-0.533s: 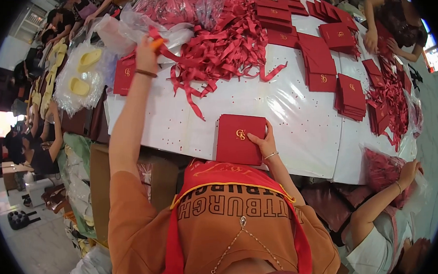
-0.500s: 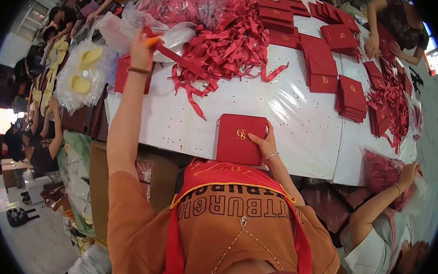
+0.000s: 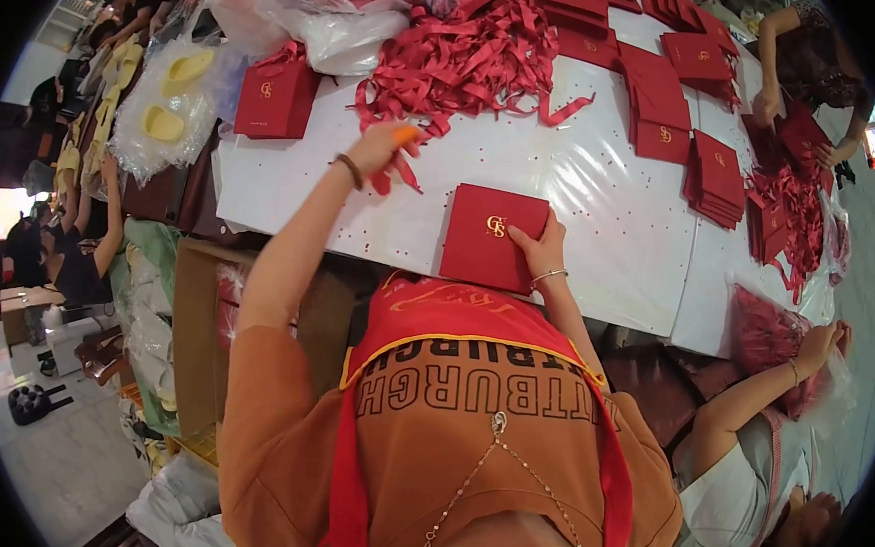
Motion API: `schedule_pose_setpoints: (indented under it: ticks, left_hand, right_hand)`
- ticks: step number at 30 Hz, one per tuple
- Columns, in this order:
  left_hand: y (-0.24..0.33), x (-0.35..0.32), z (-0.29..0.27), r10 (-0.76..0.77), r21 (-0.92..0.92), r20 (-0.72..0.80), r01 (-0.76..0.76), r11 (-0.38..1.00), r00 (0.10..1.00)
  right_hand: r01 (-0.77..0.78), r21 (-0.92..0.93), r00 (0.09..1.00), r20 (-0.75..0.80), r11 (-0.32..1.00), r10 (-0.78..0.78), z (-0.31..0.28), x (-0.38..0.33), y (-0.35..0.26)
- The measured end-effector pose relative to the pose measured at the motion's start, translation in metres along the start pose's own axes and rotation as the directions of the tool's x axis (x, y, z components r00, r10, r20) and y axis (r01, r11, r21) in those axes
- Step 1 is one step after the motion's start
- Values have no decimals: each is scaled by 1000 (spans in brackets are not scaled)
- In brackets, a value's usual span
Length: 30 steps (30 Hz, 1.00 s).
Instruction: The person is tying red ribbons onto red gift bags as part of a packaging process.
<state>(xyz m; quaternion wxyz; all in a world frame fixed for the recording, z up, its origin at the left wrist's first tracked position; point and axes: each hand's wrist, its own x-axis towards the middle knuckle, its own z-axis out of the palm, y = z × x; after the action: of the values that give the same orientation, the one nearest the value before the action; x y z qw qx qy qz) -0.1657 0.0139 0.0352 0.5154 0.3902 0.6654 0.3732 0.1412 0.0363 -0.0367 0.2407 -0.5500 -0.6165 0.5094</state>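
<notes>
One red folder lies at the desk's near edge, the right hand pressing flat on its right side with fingers spread. The left hand pinches one red ribbon just beyond, over bare white desk. The ribbon heap lies farther in; folder stacks line the right edge, one red box the left.

Right hand on red card
</notes>
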Motion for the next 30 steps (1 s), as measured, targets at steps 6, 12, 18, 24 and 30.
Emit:
schedule_pose_setpoints:
  ticks: [6,12,18,24,30]
  left_hand:
    - [-42,-27,65,16,83,2,-16,996,1000]
    - [-49,-36,77,116,95,-189,-99,990,975]
    - [-48,-43,76,146,9,-128,-146,989,981]
    - [-36,-56,105,331,261,-184,-278,924,925]
    - [-46,-55,112,368,281,-145,-318,905,919]
  right_hand:
    - [-26,-319,1000,-1,947,27,-10,-5,1]
    - [204,-489,904,-238,848,-355,-13,-7,-26]
    - [526,-488,838,155,697,-523,-3,9,-60]
    - [522,-712,831,301,470,-467,19,6,-60]
    - [640,-626,750,380,446,-542,30,-7,-61]
